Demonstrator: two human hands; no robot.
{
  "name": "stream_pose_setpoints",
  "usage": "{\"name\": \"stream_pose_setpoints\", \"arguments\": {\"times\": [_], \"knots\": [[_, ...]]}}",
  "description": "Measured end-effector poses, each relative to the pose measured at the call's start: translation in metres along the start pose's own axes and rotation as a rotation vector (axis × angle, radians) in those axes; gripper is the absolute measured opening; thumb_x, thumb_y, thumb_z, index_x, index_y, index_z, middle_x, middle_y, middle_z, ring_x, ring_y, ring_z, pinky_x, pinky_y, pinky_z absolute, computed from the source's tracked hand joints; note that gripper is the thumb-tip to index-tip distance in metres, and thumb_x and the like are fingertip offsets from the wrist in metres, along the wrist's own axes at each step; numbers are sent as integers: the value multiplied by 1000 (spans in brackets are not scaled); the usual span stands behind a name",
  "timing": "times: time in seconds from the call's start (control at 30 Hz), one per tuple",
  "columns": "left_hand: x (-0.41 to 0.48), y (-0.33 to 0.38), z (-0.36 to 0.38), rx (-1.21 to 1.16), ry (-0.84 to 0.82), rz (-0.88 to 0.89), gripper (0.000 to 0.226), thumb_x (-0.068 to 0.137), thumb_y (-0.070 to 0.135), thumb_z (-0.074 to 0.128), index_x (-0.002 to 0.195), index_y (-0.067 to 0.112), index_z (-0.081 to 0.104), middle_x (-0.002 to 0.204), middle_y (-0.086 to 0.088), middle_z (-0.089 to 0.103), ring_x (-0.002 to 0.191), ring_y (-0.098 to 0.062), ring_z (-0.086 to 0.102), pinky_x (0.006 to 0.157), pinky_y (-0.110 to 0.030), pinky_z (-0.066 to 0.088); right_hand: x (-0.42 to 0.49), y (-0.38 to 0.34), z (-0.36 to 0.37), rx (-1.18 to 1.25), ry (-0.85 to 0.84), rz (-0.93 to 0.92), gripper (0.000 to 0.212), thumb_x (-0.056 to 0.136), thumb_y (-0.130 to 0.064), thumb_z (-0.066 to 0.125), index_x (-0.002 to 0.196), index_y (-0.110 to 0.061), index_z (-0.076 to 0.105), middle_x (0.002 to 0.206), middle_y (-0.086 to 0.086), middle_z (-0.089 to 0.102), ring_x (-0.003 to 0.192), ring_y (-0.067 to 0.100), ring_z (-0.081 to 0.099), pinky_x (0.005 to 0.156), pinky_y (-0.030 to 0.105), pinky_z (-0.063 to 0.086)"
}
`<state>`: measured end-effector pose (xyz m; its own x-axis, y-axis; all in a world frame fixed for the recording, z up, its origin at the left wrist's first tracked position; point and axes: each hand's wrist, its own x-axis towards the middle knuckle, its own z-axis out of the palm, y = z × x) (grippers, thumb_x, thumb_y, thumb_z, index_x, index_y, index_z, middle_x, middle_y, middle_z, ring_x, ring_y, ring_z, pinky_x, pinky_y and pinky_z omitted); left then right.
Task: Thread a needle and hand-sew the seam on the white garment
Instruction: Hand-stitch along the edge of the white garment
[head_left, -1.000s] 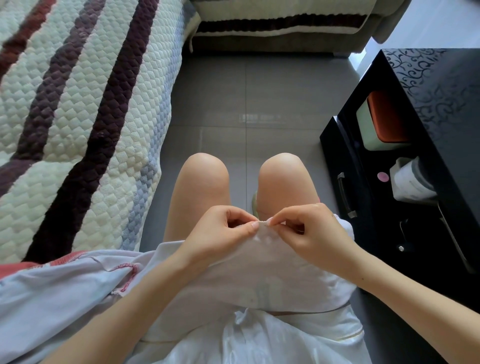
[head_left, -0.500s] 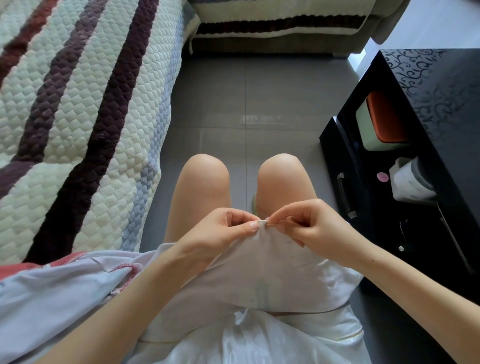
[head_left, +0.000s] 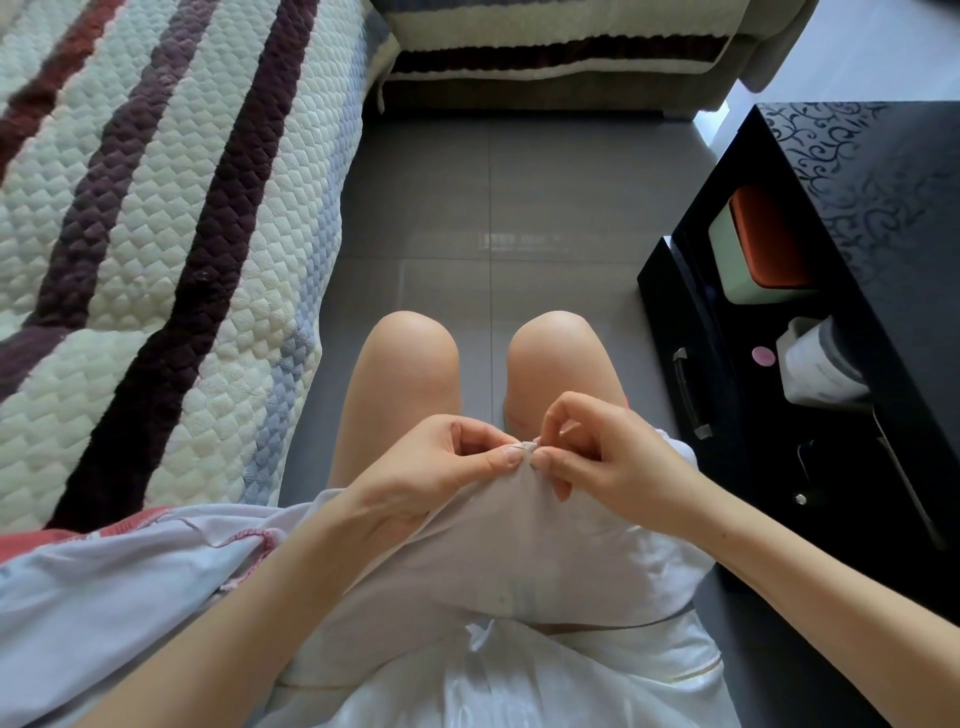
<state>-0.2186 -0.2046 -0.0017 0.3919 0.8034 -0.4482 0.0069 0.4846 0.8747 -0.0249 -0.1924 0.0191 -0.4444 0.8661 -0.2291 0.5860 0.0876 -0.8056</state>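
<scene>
Evidently soft and limp, the white garment (head_left: 519, 545) drapes just below the knees (head_left: 410, 353) — its seam edge pinched taut by the left hand (head_left: 436, 467), the right hand (head_left: 613, 457) nipping what looks like the slim, slippery needle (head_left: 521, 445) — best gripped close beside the stitch.

garment (head_left: 519, 530): thin white cloth | quilt (head_left: 156, 234): textured | cabinet (head_left: 883, 171): glossy black

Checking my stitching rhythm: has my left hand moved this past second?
No. The left hand grips the white garment, same spot relative to the drawer handle.
</scene>
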Motion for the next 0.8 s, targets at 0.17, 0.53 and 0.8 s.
{"name": "stream_pose_setpoints", "arguments": {"times": [0.17,0.53,0.8], "knots": [[-1,0,0,-42,30,-11,11,78,23,72,77,13,77,82,-6,72,76,-12,63,77,-25,51,-3,12,-10,-92,42,-1,34,87,-9,64,69,-36,53,64,-17,64,58,2,58,60,26,46],[-2,2,5,47,31,31,21,76,31,73,82,13,78,83,-8,73,78,-12,61,79,-27,46,-7,-1,6,-450,450,-350,12,84,-35,65,79,-24,68,81,-13,69,72,13,64,59,34,51],[-3,5,2,33,-23,58,8,75,27,78,74,19,77,79,-4,71,79,-13,61,77,-26,47,8,-5,11,-481,333,-700,25,94,-19,48,81,-14,69,91,-4,65,86,24,57,77,41,42]]}}
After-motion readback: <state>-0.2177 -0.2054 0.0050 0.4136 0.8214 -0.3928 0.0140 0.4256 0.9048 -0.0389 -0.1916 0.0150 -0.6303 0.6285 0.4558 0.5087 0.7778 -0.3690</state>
